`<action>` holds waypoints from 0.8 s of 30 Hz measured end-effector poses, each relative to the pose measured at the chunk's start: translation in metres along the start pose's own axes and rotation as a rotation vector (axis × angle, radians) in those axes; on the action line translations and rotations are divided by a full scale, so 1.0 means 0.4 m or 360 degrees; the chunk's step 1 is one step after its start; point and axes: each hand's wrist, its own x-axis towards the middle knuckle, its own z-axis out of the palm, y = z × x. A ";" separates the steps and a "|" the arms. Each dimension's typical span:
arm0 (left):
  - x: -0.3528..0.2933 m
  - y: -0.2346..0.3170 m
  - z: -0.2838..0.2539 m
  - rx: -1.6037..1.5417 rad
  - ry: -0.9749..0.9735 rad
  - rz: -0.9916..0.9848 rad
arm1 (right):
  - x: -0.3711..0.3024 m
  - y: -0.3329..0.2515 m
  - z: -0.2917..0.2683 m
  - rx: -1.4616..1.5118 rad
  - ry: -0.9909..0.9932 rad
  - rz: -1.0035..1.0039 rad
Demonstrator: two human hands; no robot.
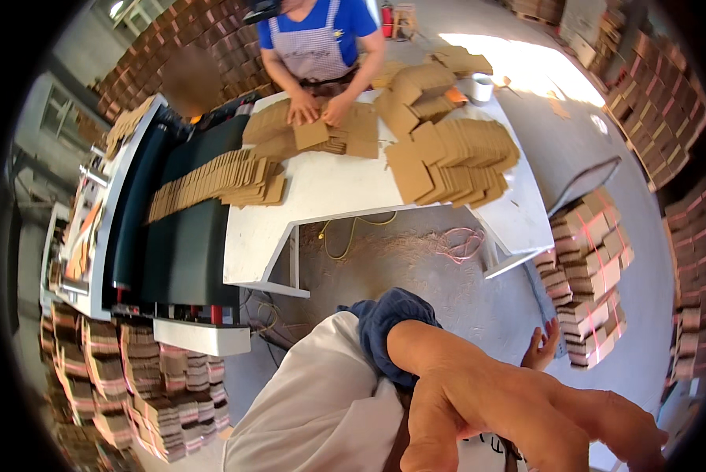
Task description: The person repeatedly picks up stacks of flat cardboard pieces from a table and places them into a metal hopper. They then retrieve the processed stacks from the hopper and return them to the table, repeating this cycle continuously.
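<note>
Close up at the lower right, my left hand [510, 401] reaches across from a white sleeve with a dark blue cuff [396, 326]. Its fingers are spread, with nothing visible in them. Beyond it, my right hand [543, 346] shows only a few raised fingers, apart from one another; the rest is hidden. Neither hand touches the white table [329, 189], where folded brown cardboard pieces lie in a fanned stack [455, 161] at the right. More cardboard pieces [219, 181] overlap in a row from the dark conveyor belt [191, 252] onto the table.
Across the table, a co-worker in a blue shirt and checked apron [312, 47] has both hands on cardboard. Strapped cardboard bundles [593, 275] stand at the right, and others [140, 385] under the conveyor. A white cup [479, 89] is on the table; cables [459, 244] lie beneath.
</note>
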 end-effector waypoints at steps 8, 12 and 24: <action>0.257 0.502 -0.251 0.0334 -0.0240 -0.1065 | 0.142 -0.198 0.390 0.0071 -0.0475 -0.0098; 0.196 0.871 -0.421 0.1193 0.0769 -0.1725 | 0.184 -0.229 0.645 0.0073 -0.0885 -0.0379; -0.125 2.077 -0.745 0.2915 0.3490 0.0423 | 0.280 -0.435 1.084 0.0108 -0.1854 -0.0375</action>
